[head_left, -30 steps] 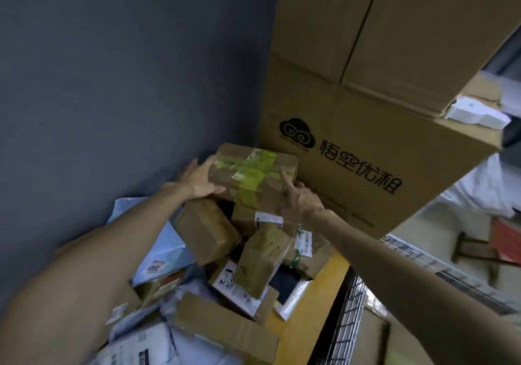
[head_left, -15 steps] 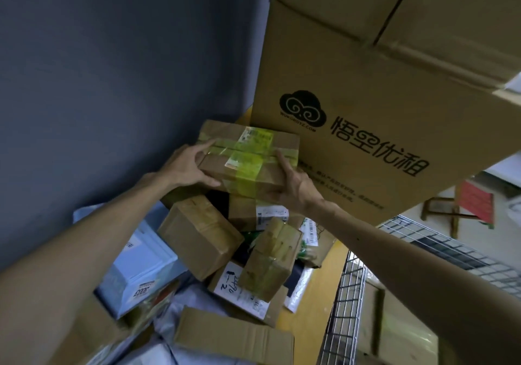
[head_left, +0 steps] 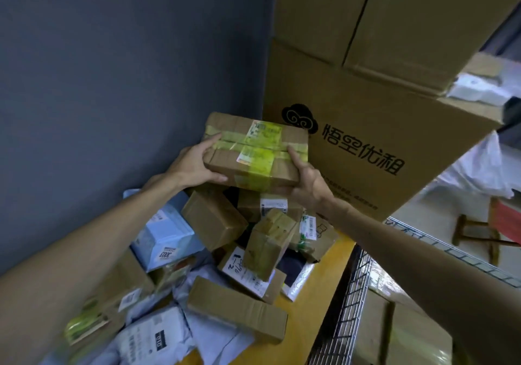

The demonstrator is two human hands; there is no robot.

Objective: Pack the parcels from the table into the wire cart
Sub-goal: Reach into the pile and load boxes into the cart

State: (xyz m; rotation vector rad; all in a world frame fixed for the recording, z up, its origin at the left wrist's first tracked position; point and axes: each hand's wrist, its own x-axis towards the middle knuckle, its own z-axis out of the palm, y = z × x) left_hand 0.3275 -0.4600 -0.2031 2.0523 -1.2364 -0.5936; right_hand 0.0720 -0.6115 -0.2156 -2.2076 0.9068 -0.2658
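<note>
I have one flat brown cardboard parcel (head_left: 225,164) lifted clear above the heap on the yellow worktop (head_left: 315,308), close to the dark grey wall (head_left: 112,82). It is in front of the big brown carton (head_left: 423,144); I cannot tell whether the two touch. The parcel is rectangular and shallow. Bands of yellow-green tape cross on its top and run down its near side, and a small printed label sits under the tape, too blurred for me to read.

My left grip (head_left: 197,164) clasps the parcel's left end, with fingers lying along the tape on top. My right grip (head_left: 307,184) clasps the right end, thumb on the top face and fingers tucked underneath. Both are closed around this one parcel.

The big carton carries a black cloud logo and the black characters 悟空优租, with a line of fine print below that I cannot make out.

Below, a pale blue box (head_left: 163,232) bears a white sticker with bold digits I cannot read with certainty. A brown box with a white label (head_left: 248,274) shows a handwritten "2". A grey plastic mailer (head_left: 152,339) has a dark printed patch. The wire cart (head_left: 355,294) stands just beside the worktop's right edge.
</note>
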